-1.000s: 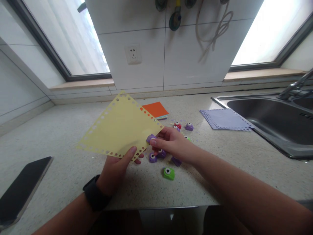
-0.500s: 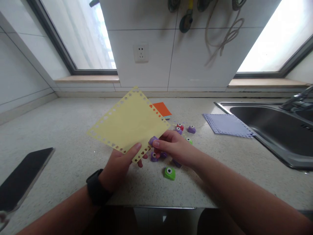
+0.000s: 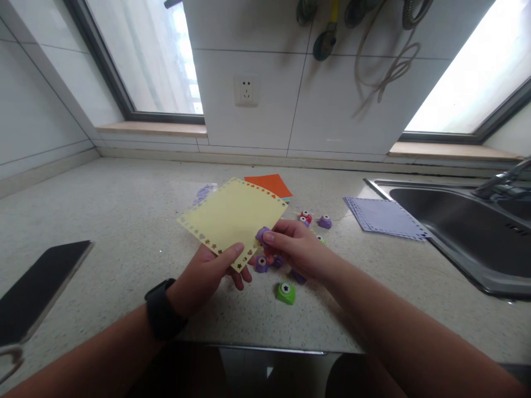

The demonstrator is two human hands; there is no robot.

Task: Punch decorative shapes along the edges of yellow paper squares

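Well left of the stainless-steel sink [image 3: 448, 221], a thin, pale-yellow, four-sided paper sheet [image 3: 232, 213], bordered with star and heart cutouts, is pinched near one corner by the left hand [image 3: 207, 272]. It should be light, bendable and easily torn along that border; its solid middle probably offers firmer support. At its sink-side edge, the right hand [image 3: 295, 244] grips a small, rounded, purple plastic-looking punch [image 3: 262, 234].

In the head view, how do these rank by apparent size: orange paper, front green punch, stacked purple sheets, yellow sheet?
1. Yellow sheet
2. Stacked purple sheets
3. Orange paper, partly covered
4. Front green punch
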